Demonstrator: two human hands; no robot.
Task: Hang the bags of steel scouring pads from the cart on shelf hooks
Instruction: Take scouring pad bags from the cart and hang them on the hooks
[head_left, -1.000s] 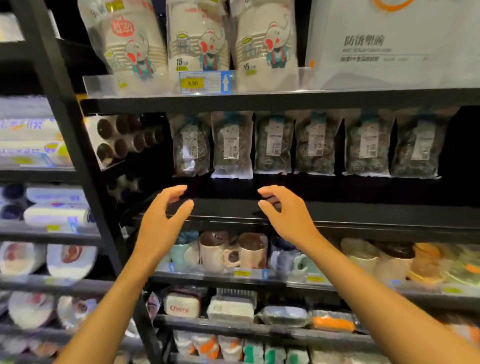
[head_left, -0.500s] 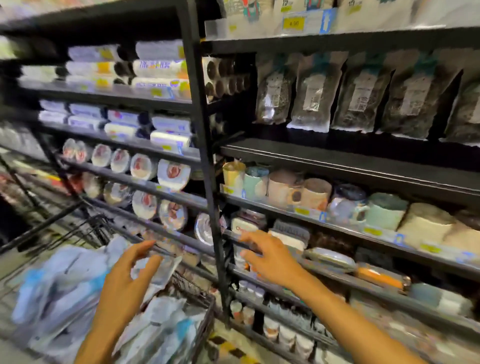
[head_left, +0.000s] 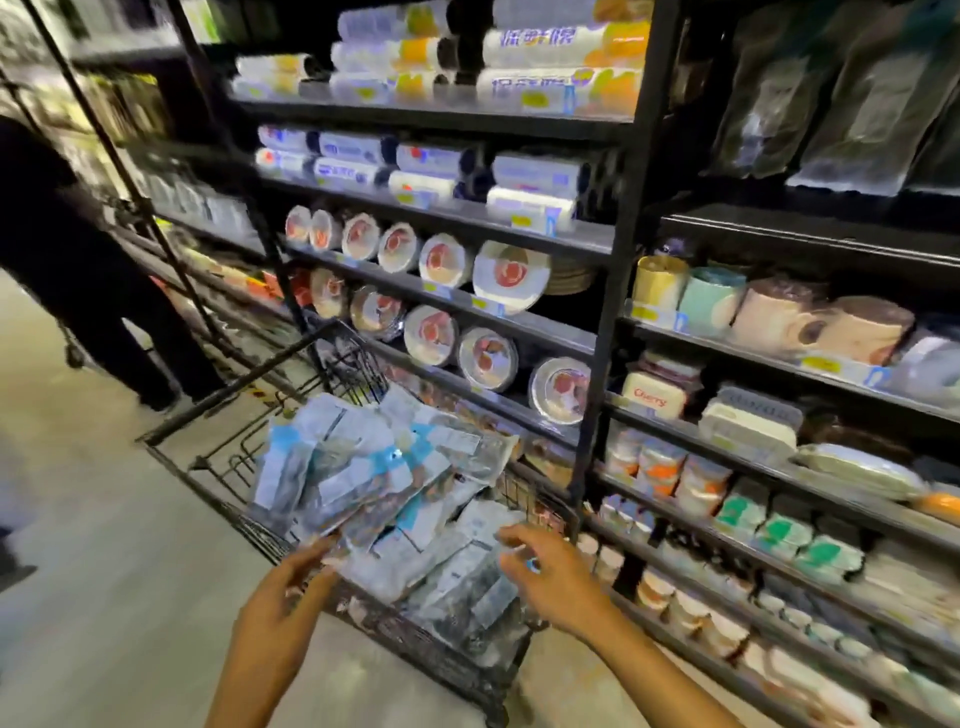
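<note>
Shift from black metal shelf (head_left: 779, 228) down to the black wire cart (head_left: 234, 384) (view swung left): left hand (head_left: 283, 587) and right hand (head_left: 545, 566) over its heap of clear blue-labelled bags of steel scouring pads (head_left: 374, 467), fingers loosely spread, gripping nothing yet; next pick likely

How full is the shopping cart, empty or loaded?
Loaded. Bags of steel scouring pads are heaped in the cart, the pile rising above its wire rim. How deep the pile goes cannot be told.

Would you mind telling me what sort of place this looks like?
Most likely a shop aisle: black shelves carrying yellow price tags, rows of mugs, and a wire cart full of bags.
</note>
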